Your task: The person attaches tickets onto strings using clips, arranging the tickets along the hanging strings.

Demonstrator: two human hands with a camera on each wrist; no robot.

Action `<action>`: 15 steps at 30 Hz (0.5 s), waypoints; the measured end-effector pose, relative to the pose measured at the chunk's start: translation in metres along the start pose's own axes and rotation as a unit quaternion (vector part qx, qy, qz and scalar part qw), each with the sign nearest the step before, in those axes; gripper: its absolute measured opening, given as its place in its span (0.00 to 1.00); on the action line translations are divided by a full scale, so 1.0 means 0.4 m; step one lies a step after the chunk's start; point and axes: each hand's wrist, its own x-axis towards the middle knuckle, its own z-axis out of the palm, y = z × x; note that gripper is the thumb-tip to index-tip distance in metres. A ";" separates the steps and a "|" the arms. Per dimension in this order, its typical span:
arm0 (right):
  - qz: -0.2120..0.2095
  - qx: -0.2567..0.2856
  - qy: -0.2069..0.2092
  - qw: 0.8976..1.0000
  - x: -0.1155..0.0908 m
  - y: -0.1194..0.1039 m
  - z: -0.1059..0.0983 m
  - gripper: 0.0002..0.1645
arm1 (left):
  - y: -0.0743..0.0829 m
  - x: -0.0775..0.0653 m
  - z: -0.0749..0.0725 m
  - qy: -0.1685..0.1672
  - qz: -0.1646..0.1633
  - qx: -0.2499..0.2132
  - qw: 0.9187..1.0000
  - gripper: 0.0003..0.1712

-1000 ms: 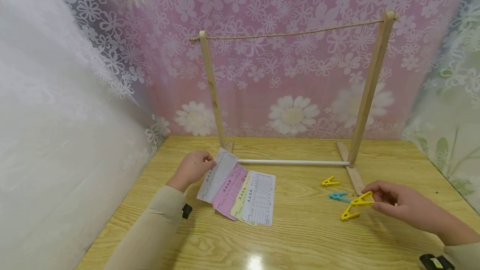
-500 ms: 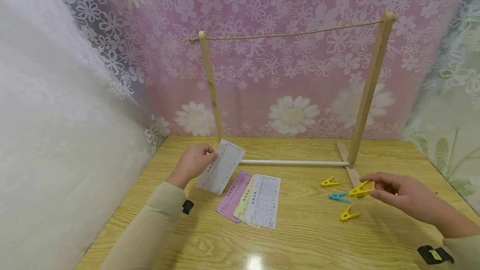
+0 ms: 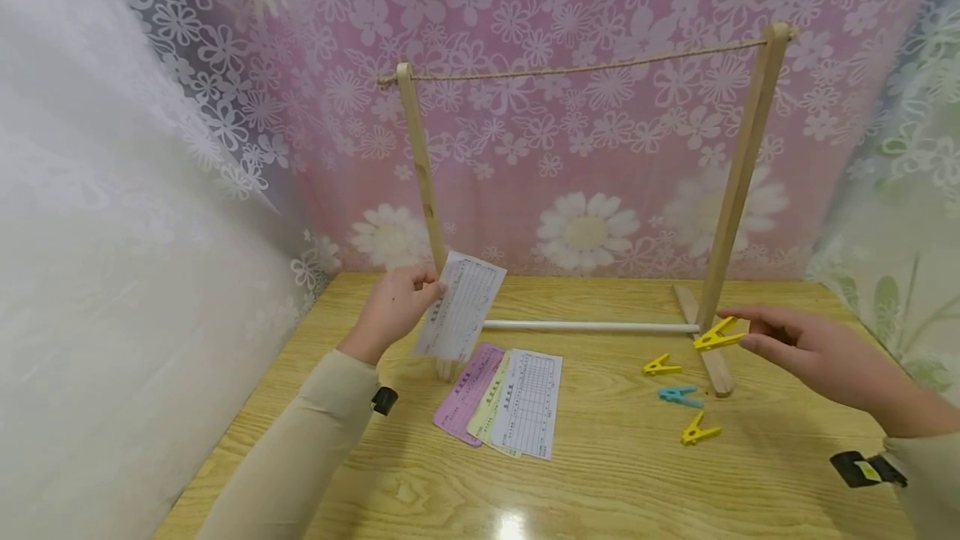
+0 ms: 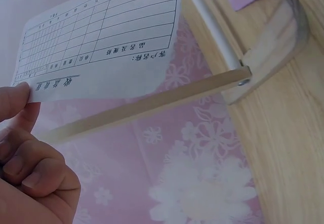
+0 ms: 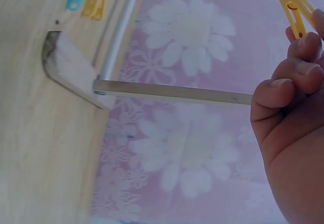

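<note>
Between thumb and forefinger my left hand [image 3: 395, 307] pinches a white printed receipt slip [image 3: 467, 307] by its left edge, lifted above the table. The left wrist view shows the slip's [image 4: 101, 36] ruled table, with the other fingers curled beneath. My right hand [image 3: 813, 352] pinches a yellow clothespin [image 3: 717, 335] by its handles, raised near the stand's right post. Below it lie a yellow clothespin [image 3: 662, 365], a blue clothespin [image 3: 679, 395] and another yellow clothespin [image 3: 700, 430]. A pink slip [image 3: 467, 398], a yellow slip [image 3: 487, 407] and a white slip [image 3: 531, 407] overlap on the table.
A wooden stand has a left post [image 3: 422, 157], a right post [image 3: 742, 182] and a white crossbar [image 3: 592, 326]. Twine [image 3: 585, 69] stretches between the post tops. Behind the wooden table [image 3: 600, 473] hangs a pink floral curtain [image 3: 495, 157]; a pale curtain [image 3: 135, 273] hangs at left.
My left hand has lifted the white slip off the others, up and rightward. My right hand has raised the yellow clothespin away from those on the table.
</note>
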 end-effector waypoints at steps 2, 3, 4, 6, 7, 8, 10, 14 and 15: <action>-0.012 -0.004 0.006 1.000 0.009 -0.007 -0.013 0.24 | 0.012 0.003 -0.003 0.005 0.011 -0.011 1.000 0.11; -0.018 -0.004 0.009 1.000 0.014 -0.010 -0.019 0.24 | 0.018 0.005 -0.004 0.007 0.014 -0.014 1.000 0.10; -0.026 -0.004 0.013 1.000 0.019 -0.013 -0.026 0.25 | 0.024 0.007 -0.005 0.010 0.017 -0.015 1.000 0.10; -0.033 -0.004 0.021 0.999 0.027 -0.020 -0.037 0.26 | 0.036 0.011 -0.008 0.012 0.021 -0.017 1.000 0.10; -0.032 -0.004 0.021 0.999 0.032 -0.025 -0.043 0.26 | 0.042 0.013 -0.009 0.012 0.021 -0.020 1.000 0.10; -0.032 -0.008 0.022 0.999 0.036 -0.028 -0.048 0.26 | 0.048 0.015 -0.011 0.011 0.022 -0.018 1.000 0.11; -0.028 -0.020 0.025 0.999 0.044 -0.035 -0.058 0.27 | 0.060 0.018 -0.013 0.012 0.026 -0.016 0.999 0.11; -0.026 -0.051 0.034 0.998 0.060 -0.048 -0.078 0.28 | 0.083 0.027 -0.012 0.012 0.033 -0.021 0.999 0.11; -0.024 -0.056 0.038 0.997 0.064 -0.052 -0.083 0.27 | 0.089 0.029 -0.011 0.013 0.033 -0.021 0.999 0.11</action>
